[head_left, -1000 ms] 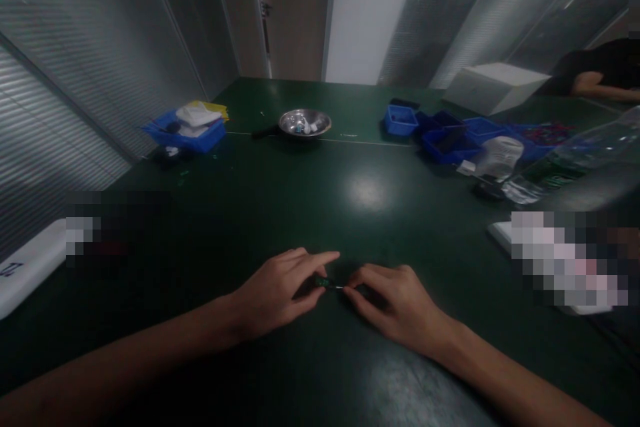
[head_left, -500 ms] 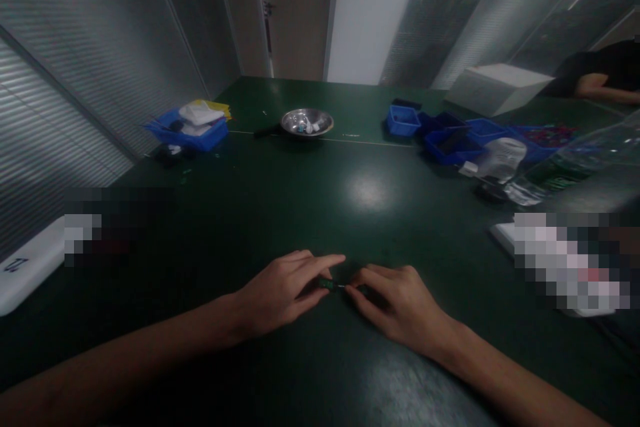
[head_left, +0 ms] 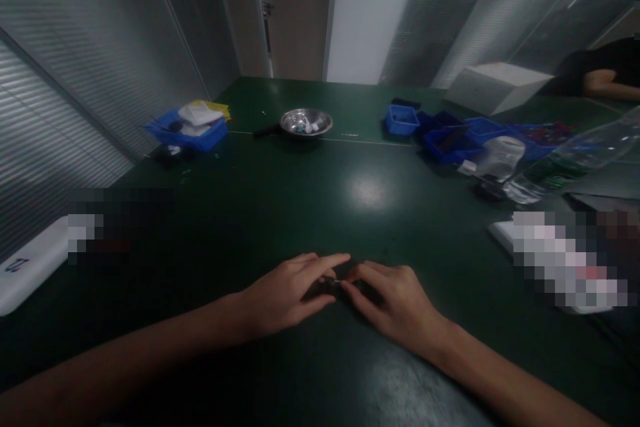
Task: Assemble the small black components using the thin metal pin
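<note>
Low over the near part of the green table, my two hands meet at a small dark piece with a shiny tip [head_left: 331,282], whose exact kind I cannot make out. My left hand [head_left: 287,290] has its thumb and bent fingers around the piece's left side, while the index finger stretches out above it. From the right, my right hand [head_left: 390,297] pinches the shiny end between thumb and fingertips. Its other fingers are curled, and they hide that end.
Beyond my hands a metal bowl [head_left: 287,125] with small white items stands on the table [head_left: 280,193]. A blue tray [head_left: 213,139] lies far left. Blue bins [head_left: 403,121], a plastic bottle [head_left: 565,163] and a white box [head_left: 495,88] are at right, near a person's arm [head_left: 603,85].
My left thumb and fingers have shifted slightly right along the piece. Its green-marked face showed before and now looks dark. My right hand keeps its pinch, moved slightly left.
</note>
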{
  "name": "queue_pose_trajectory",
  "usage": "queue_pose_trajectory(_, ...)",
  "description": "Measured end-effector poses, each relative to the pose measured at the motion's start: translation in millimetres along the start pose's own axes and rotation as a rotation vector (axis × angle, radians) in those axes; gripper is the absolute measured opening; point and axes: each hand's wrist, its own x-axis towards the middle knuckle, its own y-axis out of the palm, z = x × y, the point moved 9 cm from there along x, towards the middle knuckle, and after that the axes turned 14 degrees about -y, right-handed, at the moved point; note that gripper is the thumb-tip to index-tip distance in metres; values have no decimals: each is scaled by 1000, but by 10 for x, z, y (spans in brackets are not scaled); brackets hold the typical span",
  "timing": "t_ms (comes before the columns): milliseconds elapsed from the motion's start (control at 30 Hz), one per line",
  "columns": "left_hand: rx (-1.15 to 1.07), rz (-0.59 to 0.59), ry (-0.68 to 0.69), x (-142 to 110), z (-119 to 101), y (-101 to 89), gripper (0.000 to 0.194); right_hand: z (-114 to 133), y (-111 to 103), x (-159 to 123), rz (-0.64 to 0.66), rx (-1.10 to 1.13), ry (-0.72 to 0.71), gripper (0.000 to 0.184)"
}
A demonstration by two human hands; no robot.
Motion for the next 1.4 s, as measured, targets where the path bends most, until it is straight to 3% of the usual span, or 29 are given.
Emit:
queue_pose_trajectory(267, -102, 11, -67, 27, 71, -20, 79, -159, -162, -34, -124, -12, 149, 25)
queue_pose_trajectory(433, -86, 8, -68, 25, 60, -27, 79, -298, -264, -91, -172, -78, 271, 29)
queue_pose_trajectory(667, 18, -87, -19, 13, 28, -81, 55, -300, -277, -86, -175, -66, 271, 32)
queue_pose_trajectory(800, 231, -142, 108, -19, -84, -98, 26, -296, -272, -82, -170, -44, 276, 31)
queue_pose_trajectory(900, 454, -174, 156, -4, -76, -162, 29, -303, -273, -83, -166, -37, 283, 30)
queue_pose_trajectory(1000, 589, -238, 114, 75, 131, -445, 32, -308, -274, -87, -162, -32, 288, 30)
queue_pose_trajectory(1133, 675, -375, -113, 152, 767, -1181, 36, -301, -270, -92, -151, -22, 282, 32)
queue_pose_trajectory(1267, 779, -539, -347, -16, 1449, -1938, 44, -297, -263, -96, -140, -19, 278, 31)
queue_pose_trajectory(1400, 822, -623, -462, -263, 1806, -2349, 48, -300, -264, -92, -146, -15, 283, 31)
